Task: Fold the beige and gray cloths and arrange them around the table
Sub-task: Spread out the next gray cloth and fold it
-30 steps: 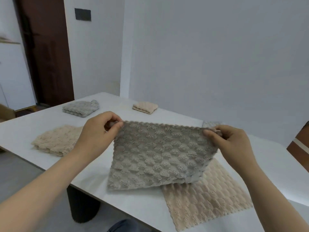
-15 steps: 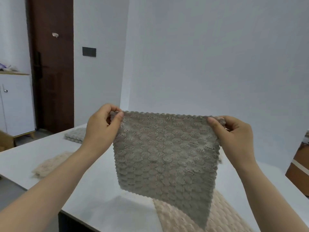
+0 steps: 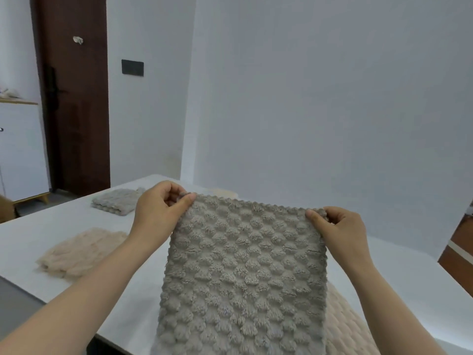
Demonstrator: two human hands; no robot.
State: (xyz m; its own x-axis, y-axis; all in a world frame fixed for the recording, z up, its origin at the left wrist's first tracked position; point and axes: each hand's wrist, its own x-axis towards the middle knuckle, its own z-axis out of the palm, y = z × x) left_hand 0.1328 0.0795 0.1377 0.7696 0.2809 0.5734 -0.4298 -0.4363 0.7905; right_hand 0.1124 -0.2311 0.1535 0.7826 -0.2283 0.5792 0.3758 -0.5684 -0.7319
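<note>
On the worktop, a beige cloth and a folded gray cloth lay well apart, seemingly already placed. The left hand pinched one top corner of the hanging gray cloth and the right hand the other, forearms raised, probably to square it for folding.

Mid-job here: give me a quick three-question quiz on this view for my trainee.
1. True or false: the left hand and the right hand each pinch a top corner of the held gray cloth.
2. Which lies farthest left on the table? A) beige cloth B) cup C) towel roll
3. Fill in: the folded gray cloth lies ___ from the person than that beige cloth.
Key: 1 true; 2 A; 3 farther.
</note>
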